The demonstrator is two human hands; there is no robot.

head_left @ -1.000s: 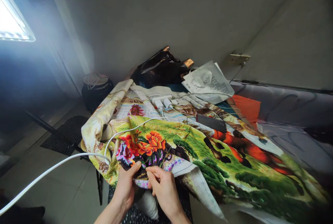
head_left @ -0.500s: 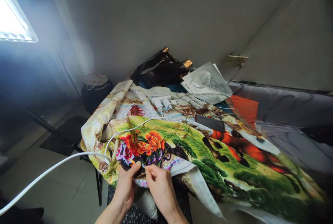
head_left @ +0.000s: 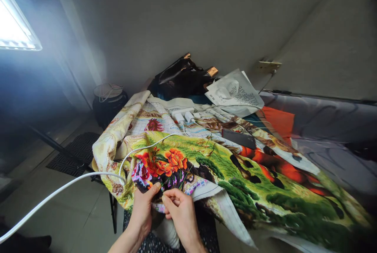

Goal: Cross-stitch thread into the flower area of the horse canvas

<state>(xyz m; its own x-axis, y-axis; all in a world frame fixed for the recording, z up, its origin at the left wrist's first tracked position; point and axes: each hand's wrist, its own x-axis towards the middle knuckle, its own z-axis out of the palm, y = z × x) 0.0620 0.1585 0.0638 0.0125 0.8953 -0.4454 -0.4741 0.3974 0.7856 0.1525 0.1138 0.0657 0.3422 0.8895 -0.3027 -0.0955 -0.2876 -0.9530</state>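
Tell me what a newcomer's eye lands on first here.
The big embroidered cloth spread over the table, with orange flowers stitched near its front edge. Just below them the left hand and right hand pinch that edge. A white cable sweeps in from the lower left, and a dark phone lies on the cloth farther back.

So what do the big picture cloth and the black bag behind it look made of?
Picture cloth: woven canvas, matte, apparently stitched in coloured thread; unworked parts show a printed grid. Black bag: looks like glossy leather or imitation, with sheen and brassy corners.
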